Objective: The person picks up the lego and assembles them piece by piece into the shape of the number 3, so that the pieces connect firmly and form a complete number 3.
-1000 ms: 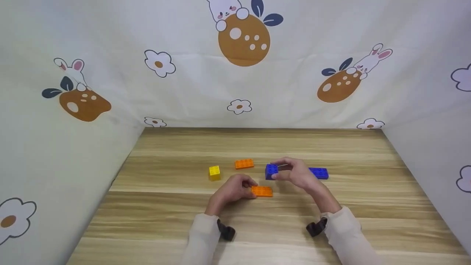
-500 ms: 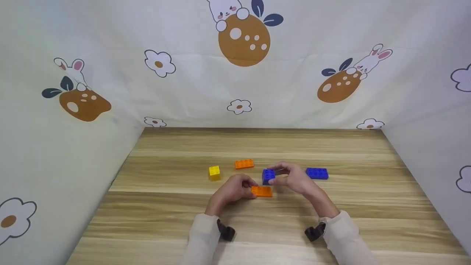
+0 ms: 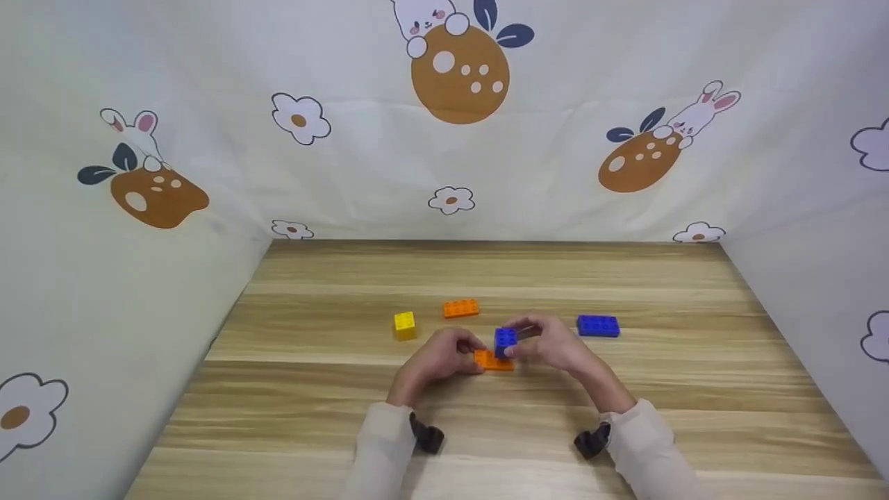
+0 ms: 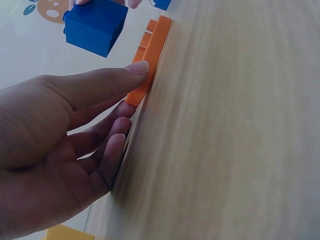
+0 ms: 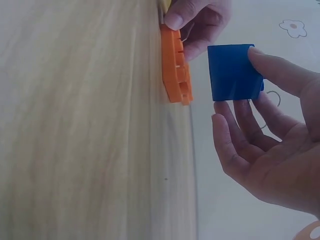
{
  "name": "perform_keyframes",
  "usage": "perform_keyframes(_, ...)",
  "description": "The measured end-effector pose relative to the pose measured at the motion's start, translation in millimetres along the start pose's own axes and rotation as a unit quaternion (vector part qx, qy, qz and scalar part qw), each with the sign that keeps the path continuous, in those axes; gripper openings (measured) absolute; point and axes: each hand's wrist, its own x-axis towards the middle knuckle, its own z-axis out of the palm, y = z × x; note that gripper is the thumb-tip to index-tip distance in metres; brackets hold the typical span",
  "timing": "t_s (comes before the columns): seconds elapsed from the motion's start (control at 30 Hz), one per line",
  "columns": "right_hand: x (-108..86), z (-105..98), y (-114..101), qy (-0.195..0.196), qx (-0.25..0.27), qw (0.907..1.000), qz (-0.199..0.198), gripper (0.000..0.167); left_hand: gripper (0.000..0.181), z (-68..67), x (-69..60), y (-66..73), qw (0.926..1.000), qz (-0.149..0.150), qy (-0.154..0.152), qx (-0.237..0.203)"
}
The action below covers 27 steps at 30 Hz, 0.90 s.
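A flat orange toy brick (image 3: 492, 361) lies on the table, its left end pinched between thumb and fingers of my left hand (image 3: 439, 357). My right hand (image 3: 555, 344) holds a taller blue toy brick (image 3: 505, 342), studs up, by its sides. In the right wrist view a gap shows between this blue brick (image 5: 234, 72) and the orange brick (image 5: 173, 65), so they are apart. From the left wrist, the thumb of my left hand (image 4: 55, 115) presses the long side of the orange brick (image 4: 152, 55).
Behind my hands lie a second flat orange brick (image 3: 461, 308) and, to the left, a yellow brick (image 3: 405, 326). A flat blue brick (image 3: 599, 326) is on the right. Patterned cloth (image 3: 347, 173) walls the wooden table (image 3: 312, 417) at the back and sides.
My right hand has carried the blue brick toward me and slightly left, from behind the orange brick to over it. My left hand has stayed in place on the orange brick.
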Motion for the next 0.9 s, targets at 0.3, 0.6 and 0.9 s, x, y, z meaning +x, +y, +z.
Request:
perform_keyframes(0.3,2.7,3.2,6.7,-0.013,0.002,0.9999,-0.007,0.045,0.027,-0.3,-0.9,0.9,1.0,0.0,0.0,0.002)
perform_keyframes(0.6,3.1,3.9,5.8,-0.027,0.016,0.9993,0.02,0.043,0.028,0.9,0.0,0.5,0.9997,-0.022,0.001,-0.008)
perform_keyframes(0.9,4.6,3.5,5.2,-0.033,0.006,0.9994,0.0,0.041,0.027,2.2,-0.1,0.6,0.9995,-0.029,0.003,-0.015)
